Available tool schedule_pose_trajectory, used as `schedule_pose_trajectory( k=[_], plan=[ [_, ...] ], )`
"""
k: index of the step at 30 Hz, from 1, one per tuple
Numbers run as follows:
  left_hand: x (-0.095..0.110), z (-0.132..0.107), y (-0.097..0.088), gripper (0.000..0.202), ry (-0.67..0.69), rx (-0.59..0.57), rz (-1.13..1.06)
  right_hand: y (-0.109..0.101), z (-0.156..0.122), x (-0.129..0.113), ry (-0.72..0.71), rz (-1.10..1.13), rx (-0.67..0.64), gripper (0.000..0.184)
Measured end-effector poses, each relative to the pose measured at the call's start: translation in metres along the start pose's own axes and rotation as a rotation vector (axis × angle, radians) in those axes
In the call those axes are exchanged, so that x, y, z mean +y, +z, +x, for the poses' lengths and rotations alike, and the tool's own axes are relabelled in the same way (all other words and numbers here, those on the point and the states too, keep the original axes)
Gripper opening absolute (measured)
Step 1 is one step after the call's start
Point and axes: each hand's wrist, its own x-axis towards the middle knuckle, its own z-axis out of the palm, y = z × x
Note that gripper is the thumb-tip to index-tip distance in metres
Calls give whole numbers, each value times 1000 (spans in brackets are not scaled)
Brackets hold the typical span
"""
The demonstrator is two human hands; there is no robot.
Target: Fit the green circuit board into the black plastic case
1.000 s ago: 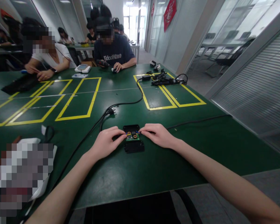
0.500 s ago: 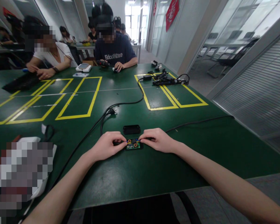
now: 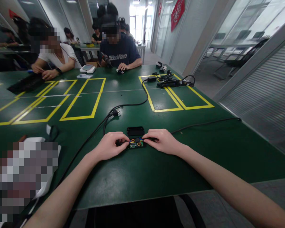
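Note:
A small green circuit board (image 3: pixel 133 145) with copper ring coils lies on the table in a black case half. Blue and yellow wires show at both of its ends. My left hand (image 3: pixel 111 145) is closed in a pinch on a black power cable (image 3: pixel 104 128) at the board's left end. At the right end, my right hand (image 3: pixel 161 141) pinches another black power cable (image 3: pixel 180 130). The exact grip points are partly hidden by my fingers. Just beyond the board rests the other black case half (image 3: pixel 135 130), its hollow side up.
A plug (image 3: pixel 115 112) lies on the green table (image 3: pixel 118 180), left of centre. Farther back, black adapters and cords (image 3: pixel 168 83) sit over yellow taped boxes. A blurred-out white-edged object (image 3: pixel 26 171) is near left. Two co-workers handle things across the table.
The board and both hands have shifted slightly away from me, still pinching the cables. The camera view has turned a little left. Across the table, a co-worker's tool has tilted more upright.

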Motion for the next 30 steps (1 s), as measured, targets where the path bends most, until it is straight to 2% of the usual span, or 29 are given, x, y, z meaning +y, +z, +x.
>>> schedule_pose_trajectory(
  k=[5,9,13,17,24,27,30],
  plan=[
    [-3,-1,-4,24,-10,41,-16,0,3,-2,-43,35,29,9],
    [-3,-1,-4,29,5,27,-18,-2,3,-1,-36,51,-3,4],
    [-3,0,-2,33,-11,5,-30,-3,1,3,-47,67,-62,24],
    [-2,0,-1,32,-3,-18,-20,-1,0,7,-73,54,-59,20],
    [7,0,7,20,31,107,17,-2,3,4,-191,-23,-43,22],
    [6,2,9,11,14,157,34,-1,6,1,-111,-45,80,22],
    [1,4,11,14,-103,317,131,5,11,2,111,-129,210,16]
  ],
)
